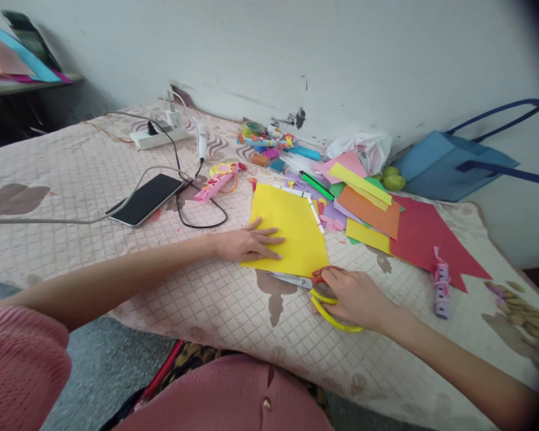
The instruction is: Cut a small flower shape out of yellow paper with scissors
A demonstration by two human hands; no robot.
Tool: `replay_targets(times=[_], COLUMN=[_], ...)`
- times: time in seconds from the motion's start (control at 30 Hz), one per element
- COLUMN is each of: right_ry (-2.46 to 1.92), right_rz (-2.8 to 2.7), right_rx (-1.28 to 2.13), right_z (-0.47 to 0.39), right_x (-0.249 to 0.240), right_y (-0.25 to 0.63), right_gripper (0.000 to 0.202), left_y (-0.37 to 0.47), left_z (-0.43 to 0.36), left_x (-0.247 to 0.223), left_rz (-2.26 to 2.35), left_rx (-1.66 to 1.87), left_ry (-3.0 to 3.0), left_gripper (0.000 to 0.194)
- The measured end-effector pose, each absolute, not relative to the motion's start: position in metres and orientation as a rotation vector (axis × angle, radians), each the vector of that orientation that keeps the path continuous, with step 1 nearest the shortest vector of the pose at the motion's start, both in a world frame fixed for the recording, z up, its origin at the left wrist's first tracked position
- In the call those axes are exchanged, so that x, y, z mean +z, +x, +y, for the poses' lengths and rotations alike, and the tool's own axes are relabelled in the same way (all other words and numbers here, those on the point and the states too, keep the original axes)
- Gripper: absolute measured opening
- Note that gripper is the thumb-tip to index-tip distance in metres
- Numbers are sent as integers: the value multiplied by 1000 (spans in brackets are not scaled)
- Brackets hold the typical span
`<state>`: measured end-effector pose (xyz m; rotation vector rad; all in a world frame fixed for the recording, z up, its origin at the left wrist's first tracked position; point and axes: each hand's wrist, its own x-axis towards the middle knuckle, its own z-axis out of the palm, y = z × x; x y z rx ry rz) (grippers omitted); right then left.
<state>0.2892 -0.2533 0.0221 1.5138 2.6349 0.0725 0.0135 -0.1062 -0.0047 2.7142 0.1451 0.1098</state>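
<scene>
A sheet of yellow paper [291, 221] lies on the patterned tablecloth in front of me. My left hand [247, 242] rests flat on its left part with the fingers spread. Just past the sheet's near right corner, my right hand [348, 293] grips a pair of scissors [296, 280] with red and yellow handles. The blades lie along the paper's near edge and point left. Whether they touch the paper I cannot tell. White sticks, perhaps markers, lie along the sheet's far and right edges.
Left of the paper are a phone [146, 200], cables and a white power strip [157, 137]. Behind and right lie a green marker [317, 185], orange paper [368, 209], red paper [424, 239] and a pink decorated tube [441, 287]. A blue bag [453, 164] stands by the wall.
</scene>
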Motion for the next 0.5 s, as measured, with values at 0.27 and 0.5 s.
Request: replay_targets(times=[0.27,0.5], right_ry=[1518,1517], right_rz=[2630,2638], right_rx=[76,36], right_z=[-251,-251], right_x=[25,25], right_y=[281,278], right_gripper=[43,40], left_y=[14,13], left_z=[-106,-106], left_x=[-6,-4], left_rz=[133,156], left_rx=[170,100], left_ry=[2662,2703], left_gripper=[41,42])
